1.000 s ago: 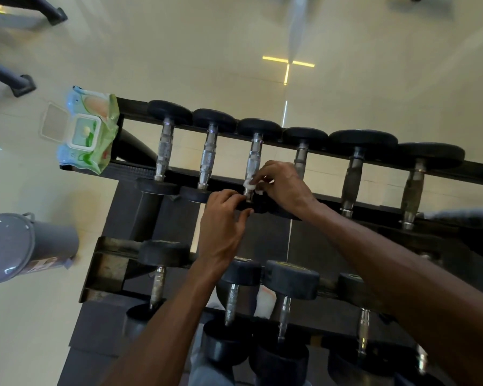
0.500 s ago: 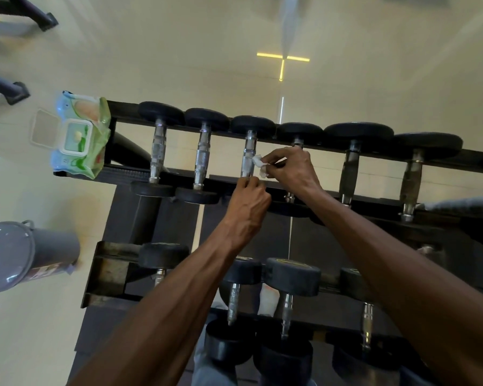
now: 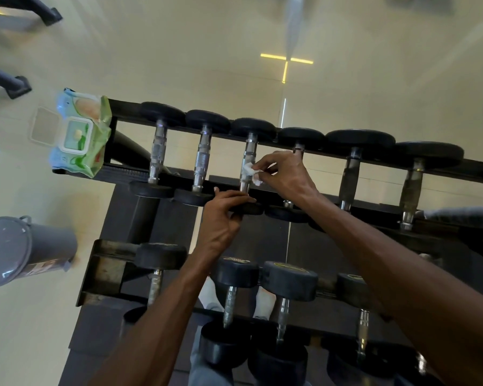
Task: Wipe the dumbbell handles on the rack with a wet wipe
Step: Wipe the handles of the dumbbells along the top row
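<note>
The rack (image 3: 265, 246), a dark two-tier steel frame, fills the view from 9 o'clock across to 3 o'clock; it is judged rigid and immovable, needing no steadying. Six dumbbells are seated on the upper tier and several more on the lower tier toward 6 o'clock. Each is judged heavy, with rubbery black heads and a stiff metal bar; they are best left seated and wiped in place.

The third dumbbell (image 3: 248, 162) from the left, near centre, is the one under work. Its near head (image 3: 247, 208) is gripped by the left hand (image 3: 223, 221), fingers curled over the rim, presumably so that the bar can be steadied or turned. Its handle (image 3: 247, 151) is knurled and shiny; the knurling is judged likely to snag a thin cloth, and the wet metal to be somewhat slippery.

The right hand (image 3: 286, 174), just toward 3 o'clock of the handle, is closed in a pinch on the wet wipe (image 3: 248, 169), which is pressed against the lower half of the bar. The wipe is small, white, crumpled, judged soft, limp and easily torn; it is best wrapped round the bar and held by thumb and fingertips.

A wipes packet (image 3: 80, 135), lid flipped open, rests on the rack's end at 9 o'clock.
</note>
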A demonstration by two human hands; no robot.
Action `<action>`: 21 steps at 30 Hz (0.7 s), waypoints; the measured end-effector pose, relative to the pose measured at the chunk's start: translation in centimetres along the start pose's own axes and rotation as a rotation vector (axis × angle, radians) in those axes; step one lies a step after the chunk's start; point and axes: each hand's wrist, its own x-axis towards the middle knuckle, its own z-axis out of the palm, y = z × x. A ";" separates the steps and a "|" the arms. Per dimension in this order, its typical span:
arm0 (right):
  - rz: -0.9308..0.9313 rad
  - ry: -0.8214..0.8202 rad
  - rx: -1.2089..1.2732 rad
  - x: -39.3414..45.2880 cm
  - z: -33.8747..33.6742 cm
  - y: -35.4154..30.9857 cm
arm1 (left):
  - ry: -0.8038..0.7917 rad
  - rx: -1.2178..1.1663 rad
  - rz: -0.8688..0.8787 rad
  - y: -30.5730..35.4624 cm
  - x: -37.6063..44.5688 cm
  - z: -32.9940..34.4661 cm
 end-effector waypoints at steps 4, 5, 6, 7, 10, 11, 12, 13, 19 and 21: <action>-0.009 -0.014 -0.033 -0.1 0.4 0.4 | -0.019 -0.098 -0.076 0.3 -0.3 -0.3; -0.018 -0.013 -0.041 -0.1 0.6 0.4 | -0.019 -0.077 -0.067 0.3 -0.3 -0.3; -0.026 -0.005 -0.051 -0.1 0.6 0.4 | -0.023 -0.048 -0.042 0.3 -0.3 -0.2; -0.041 0.005 -0.065 -0.1 0.8 0.3 | -0.028 -0.012 -0.011 0.4 -0.4 -0.2; -0.140 0.008 -0.130 -0.6 1.6 0.1 | -0.017 0.108 0.046 0.6 -1.0 -0.5; -0.189 -0.028 -0.158 -1.0 2.0 -0.1 | 0.014 0.130 0.044 0.6 -1.4 -0.6; -0.249 -0.100 -0.206 -1.5 2.3 -0.4 | 0.054 0.140 0.030 0.6 -1.9 -0.7; -0.316 -0.188 -0.266 -2.1 2.7 -0.7 | 0.091 0.144 0.010 0.6 -2.5 -0.8; -0.470 -0.272 -0.438 0.1 1.9 -1.5 | 0.170 0.244 0.019 1.0 -2.8 -0.6; -0.405 -0.159 -0.363 1.0 1.6 -1.4 | 0.172 0.258 0.018 1.0 -2.6 -0.5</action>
